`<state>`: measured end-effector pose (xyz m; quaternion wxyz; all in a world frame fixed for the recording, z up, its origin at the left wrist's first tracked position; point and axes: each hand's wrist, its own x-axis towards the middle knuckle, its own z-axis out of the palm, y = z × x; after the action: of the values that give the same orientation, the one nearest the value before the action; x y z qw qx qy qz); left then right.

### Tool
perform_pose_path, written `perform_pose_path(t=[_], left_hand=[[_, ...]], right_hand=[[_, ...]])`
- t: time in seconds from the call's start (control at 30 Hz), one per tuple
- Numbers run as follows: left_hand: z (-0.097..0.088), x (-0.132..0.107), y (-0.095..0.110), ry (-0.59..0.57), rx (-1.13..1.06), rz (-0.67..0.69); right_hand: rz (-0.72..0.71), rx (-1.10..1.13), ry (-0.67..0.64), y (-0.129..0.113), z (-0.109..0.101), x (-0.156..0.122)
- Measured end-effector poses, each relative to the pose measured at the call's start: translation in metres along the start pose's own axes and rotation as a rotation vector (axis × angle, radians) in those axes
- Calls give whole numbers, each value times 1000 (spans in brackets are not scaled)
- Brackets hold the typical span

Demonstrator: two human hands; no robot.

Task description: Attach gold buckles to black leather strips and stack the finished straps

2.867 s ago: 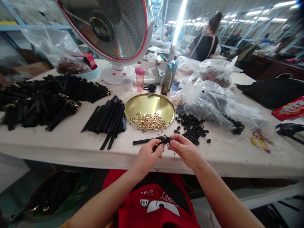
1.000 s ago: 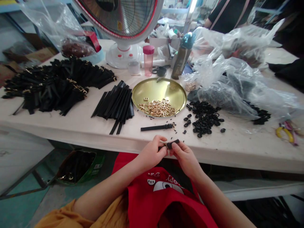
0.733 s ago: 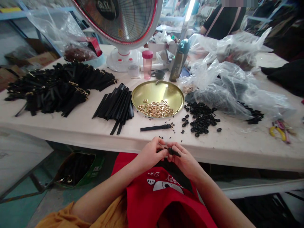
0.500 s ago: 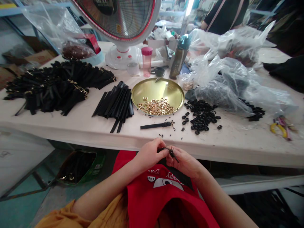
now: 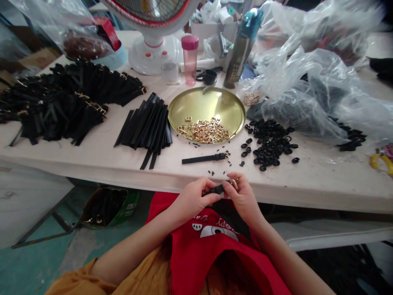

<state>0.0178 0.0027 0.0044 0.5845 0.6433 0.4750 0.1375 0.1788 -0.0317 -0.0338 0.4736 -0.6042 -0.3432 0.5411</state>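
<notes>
Just off the table's front edge, a short black strap (image 5: pixel 218 189) with a gold buckle (image 5: pixel 234 184) at its right end is held between both hands. My left hand (image 5: pixel 199 194) pinches the strap's left part between thumb and fingers. At the buckle end, my right hand (image 5: pixel 242 196) closes thumb and fingers on the strap. Ahead of the hands lies a finished-looking black buckle strap (image 5: pixel 202 159) on the table. Behind it stands a round gold tray (image 5: pixel 202 102) with a heap of small gold buckles (image 5: pixel 208 131). Black strap loops (image 5: pixel 270 143) are piled to the right.
Flat black strips (image 5: pixel 147 123) lie left of the tray, and bundled buckled straps (image 5: pixel 61 102) beyond them. A fan (image 5: pixel 153 49), a pink bottle (image 5: pixel 190 61) and a dark bottle (image 5: pixel 239 53) stand behind. Plastic bags (image 5: pixel 307 90) and yellow-handled pliers (image 5: pixel 380 163) are at right.
My right hand has turned and shifted up and right, so the gold buckle end now shows. The left hand keeps its pinch on the strap. The view has tilted down.
</notes>
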Motion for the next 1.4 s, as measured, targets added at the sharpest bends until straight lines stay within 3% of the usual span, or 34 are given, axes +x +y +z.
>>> perform_pose_path(t=[0.17,0.3,0.43,0.53,0.7,0.83,1.03,1.17,1.23,1.3,1.4], left_hand=[[1,11,-14,-56,-209,-83],[-3,12,-24,-195,-405,-230],[-3,10,-28,-147,-521,-282],[-1,7,-23,-119,-450,-255],[6,3,-15,-125,-138,-133],[12,-2,-18,-172,-135,-119],[12,-9,-14,-193,-320,-140],[22,-9,-15,-106,-464,-197],[26,-8,-18,-73,-498,-229],[26,-10,-18,-134,-434,-254],[18,-13,-15,-318,-265,-246]], right_hand=[[34,-150,-187,1,-3,4],[-31,-239,-113,7,-1,4],[-118,-376,-128,12,0,2],[-185,-538,-211,11,-6,0],[-254,-696,-324,7,-17,-3],[-260,-703,-354,5,-18,-11],[-241,-621,-141,8,-11,-21],[-210,-512,-38,13,-6,-25],[-172,-460,-60,15,-7,-27],[-129,-421,-126,18,-10,-29],[-112,-409,-156,20,-12,-31]])
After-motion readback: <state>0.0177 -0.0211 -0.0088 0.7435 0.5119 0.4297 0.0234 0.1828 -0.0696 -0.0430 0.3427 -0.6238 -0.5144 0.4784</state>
